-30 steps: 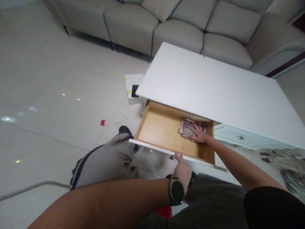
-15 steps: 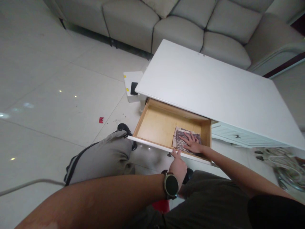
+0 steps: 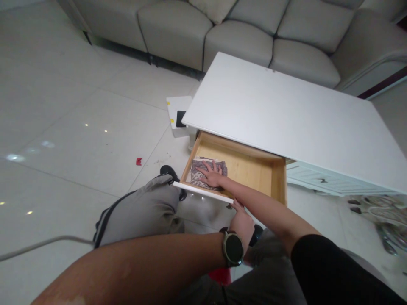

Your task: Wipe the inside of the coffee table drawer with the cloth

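Observation:
My right hand (image 3: pixel 211 174) lies flat with fingers spread on a folded patterned cloth (image 3: pixel 201 183), at the left end of a pulled-out wooden drawer (image 3: pixel 251 167). The cloth has a purplish-grey and cream pattern and is partly covered by the hand. At the drawer's white front, beside its small dark knob (image 3: pixel 229 206), my left hand (image 3: pixel 242 224) is closed on the front edge, a watch on its wrist. My right forearm passes over the drawer's front and hides part of it.
The drawer belongs to a white coffee table (image 3: pixel 286 110). Behind it stands a grey sofa (image 3: pixel 178 31). On the floor are a white box (image 3: pixel 174 106) with a dark flat item, a red scrap (image 3: pixel 139 161), a grey cable (image 3: pixel 47 242) and, at right, a tangled pile (image 3: pixel 384 216).
My right hand has slid left with the cloth, from the drawer's right end to its left end. My left hand stays at the drawer front.

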Demonstrator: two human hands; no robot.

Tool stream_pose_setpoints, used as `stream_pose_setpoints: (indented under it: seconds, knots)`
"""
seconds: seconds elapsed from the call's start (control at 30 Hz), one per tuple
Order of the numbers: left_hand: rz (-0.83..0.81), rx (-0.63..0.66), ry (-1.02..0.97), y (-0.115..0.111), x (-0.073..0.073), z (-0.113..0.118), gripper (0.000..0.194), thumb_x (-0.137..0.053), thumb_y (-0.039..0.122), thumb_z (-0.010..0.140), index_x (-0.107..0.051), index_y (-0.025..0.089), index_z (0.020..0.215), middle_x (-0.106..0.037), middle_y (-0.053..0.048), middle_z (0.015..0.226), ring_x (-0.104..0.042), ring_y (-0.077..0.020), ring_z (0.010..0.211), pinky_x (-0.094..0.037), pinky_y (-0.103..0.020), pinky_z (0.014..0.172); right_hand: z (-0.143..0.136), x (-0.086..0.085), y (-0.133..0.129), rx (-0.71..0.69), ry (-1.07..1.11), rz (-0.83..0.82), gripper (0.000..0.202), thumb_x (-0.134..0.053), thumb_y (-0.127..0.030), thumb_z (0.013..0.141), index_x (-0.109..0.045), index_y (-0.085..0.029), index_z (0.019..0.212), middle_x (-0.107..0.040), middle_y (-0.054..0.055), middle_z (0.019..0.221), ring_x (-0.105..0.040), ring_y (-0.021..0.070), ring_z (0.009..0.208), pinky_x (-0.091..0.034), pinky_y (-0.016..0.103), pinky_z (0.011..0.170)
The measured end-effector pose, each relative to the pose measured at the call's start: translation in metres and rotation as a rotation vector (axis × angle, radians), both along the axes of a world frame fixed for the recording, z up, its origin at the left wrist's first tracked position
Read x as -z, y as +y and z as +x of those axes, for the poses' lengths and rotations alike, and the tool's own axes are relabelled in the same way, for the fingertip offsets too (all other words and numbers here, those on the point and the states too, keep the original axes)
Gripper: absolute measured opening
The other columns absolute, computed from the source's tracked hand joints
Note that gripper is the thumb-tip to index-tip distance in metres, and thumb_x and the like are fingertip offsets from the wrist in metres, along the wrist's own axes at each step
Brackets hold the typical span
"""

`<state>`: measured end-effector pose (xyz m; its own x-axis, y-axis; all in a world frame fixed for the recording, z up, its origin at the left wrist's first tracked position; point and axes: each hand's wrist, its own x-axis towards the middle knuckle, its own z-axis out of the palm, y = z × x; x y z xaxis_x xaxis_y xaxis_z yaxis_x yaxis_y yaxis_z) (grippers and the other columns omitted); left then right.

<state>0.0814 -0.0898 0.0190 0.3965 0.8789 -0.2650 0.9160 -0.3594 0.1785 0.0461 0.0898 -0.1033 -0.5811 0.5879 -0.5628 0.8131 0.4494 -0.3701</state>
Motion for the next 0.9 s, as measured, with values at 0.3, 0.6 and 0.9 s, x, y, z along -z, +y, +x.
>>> stream_pose_setpoints:
  seconds: [0.3,0.6,0.9]
  knots:
    - [0.107,-0.065,0.004,-0.001,0.008,0.007,0.035,-0.055,0.032,0.091,-0.080,0.029,0.117,-0.066,0.000,0.140,-0.045,-0.0444,0.140,-0.045,-0.055,0.089,0.020,-0.019,0.014,-0.374,0.155,0.179,0.076,-0.051,-0.067,0.091,-0.030,-0.045,0.161,-0.009,-0.002,0.173,0.001,0.0518,0.153,-0.018,0.079,0.110]
    - [0.043,-0.091,0.023,-0.004,0.005,0.009,0.041,-0.055,0.033,0.090,-0.075,0.028,0.125,-0.062,-0.001,0.145,-0.039,-0.0456,0.144,-0.044,-0.055,0.090,0.018,-0.014,0.060,-0.436,0.084,0.337,0.072,-0.055,-0.056,0.092,-0.036,-0.040,0.159,-0.019,-0.001,0.172,-0.008,0.0467,0.153,-0.018,0.072,0.113]
    - [-0.008,0.065,0.069,0.001,-0.005,0.001,0.045,-0.050,0.029,0.091,-0.074,0.022,0.128,-0.058,-0.003,0.149,-0.043,-0.0428,0.143,-0.043,-0.053,0.098,0.008,-0.022,0.088,-0.303,0.070,0.320,0.068,-0.049,-0.061,0.094,-0.040,-0.039,0.158,-0.021,0.000,0.171,-0.015,0.0480,0.151,-0.027,0.076,0.108]
